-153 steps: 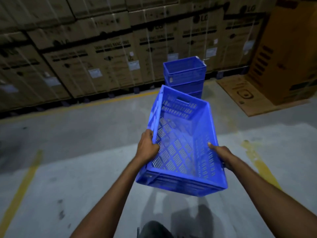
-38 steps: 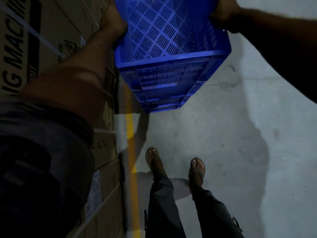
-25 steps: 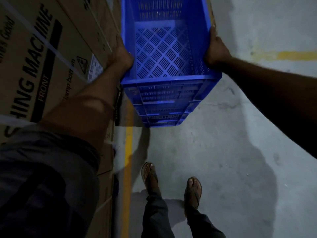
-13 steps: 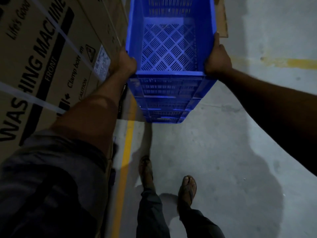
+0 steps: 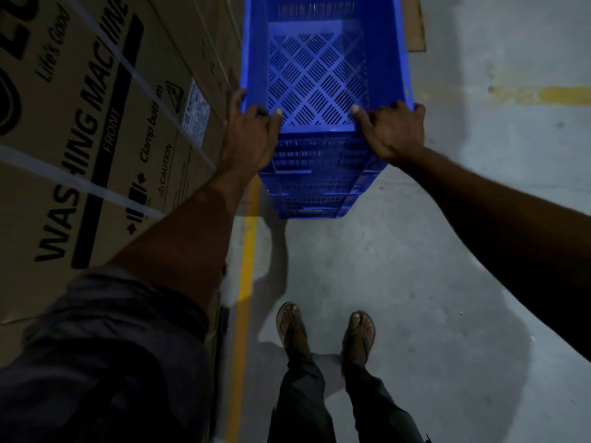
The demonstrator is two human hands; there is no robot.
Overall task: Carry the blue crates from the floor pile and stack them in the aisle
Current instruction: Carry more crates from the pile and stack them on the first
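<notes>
A blue slatted crate (image 5: 316, 68) sits on top of a stack of blue crates (image 5: 315, 187) on the concrete floor, right beside the cardboard boxes. My left hand (image 5: 248, 135) rests on the near left corner of the top crate's rim, thumb hooked inside. My right hand (image 5: 391, 127) lies over the near right corner, fingers curled over the rim. The far end of the crate runs out of view at the top.
Large cardboard washing-machine boxes (image 5: 96, 123) form a wall on the left. A yellow floor line (image 5: 246, 270) runs along them. My sandalled feet (image 5: 326, 327) stand just behind the stack. A flat cardboard sheet (image 5: 415, 27) lies at the far right of the crates.
The carried crate came down onto the stack and settled. Both hands slid from the crate's sides to its near rim corners. My feet stepped closer together.
</notes>
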